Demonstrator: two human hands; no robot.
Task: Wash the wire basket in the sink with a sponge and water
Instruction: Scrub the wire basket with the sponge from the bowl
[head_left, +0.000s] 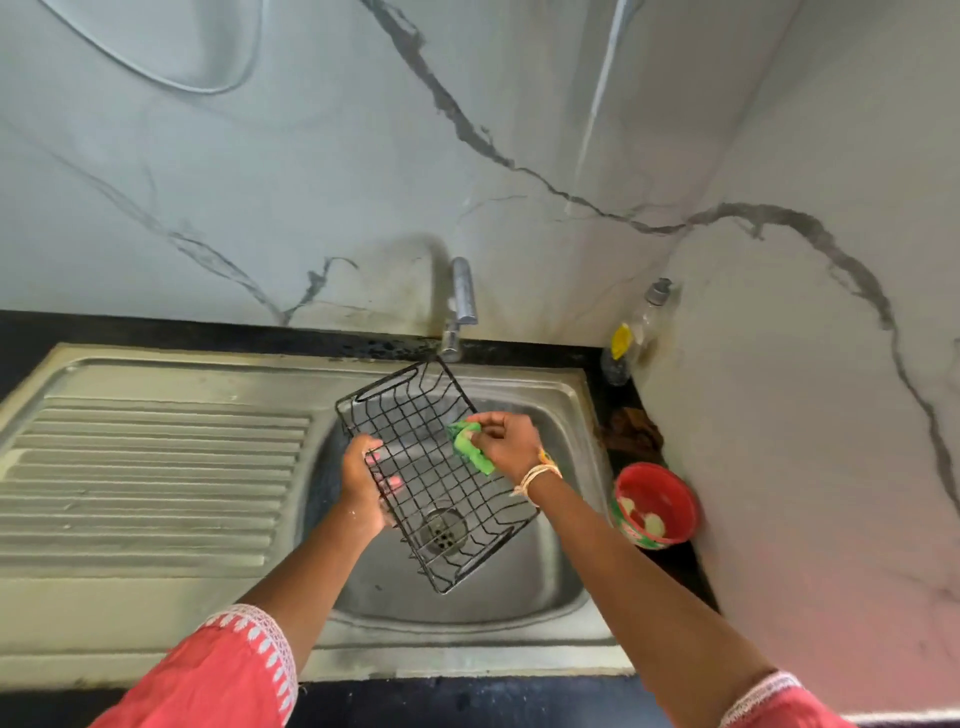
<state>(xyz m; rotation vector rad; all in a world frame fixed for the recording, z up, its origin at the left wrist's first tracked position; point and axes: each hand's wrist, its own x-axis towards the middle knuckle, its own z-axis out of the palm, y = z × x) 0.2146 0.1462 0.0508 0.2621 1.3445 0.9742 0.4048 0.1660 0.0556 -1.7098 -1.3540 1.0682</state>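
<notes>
Wire basket (436, 470), black and rectangular, is held tilted above the steel sink (550, 582), its far end up near the tap (462, 304) and its near end low over the drain (443, 527), which shows through the mesh. The left hand (363, 480) grips the basket's left long rim, fingers curled over the wire so the fingertips show inside the grid. The right hand (506, 439) is at the opposite rim, fingers closed around a green sponge (470, 444) that it presses against the wires on that side. A pale thread band circles the right wrist, and both arms wear red sleeves with white trim. To the left of the bowl lies the ribbed draining board (150, 483). On the dark counter at the right, a red bowl (655, 504) sits near the marble-patterned wall (810, 415), and a clear bottle (636, 332) with a yellow label stands in the corner behind it. Whether water runs from the tap cannot be told.
</notes>
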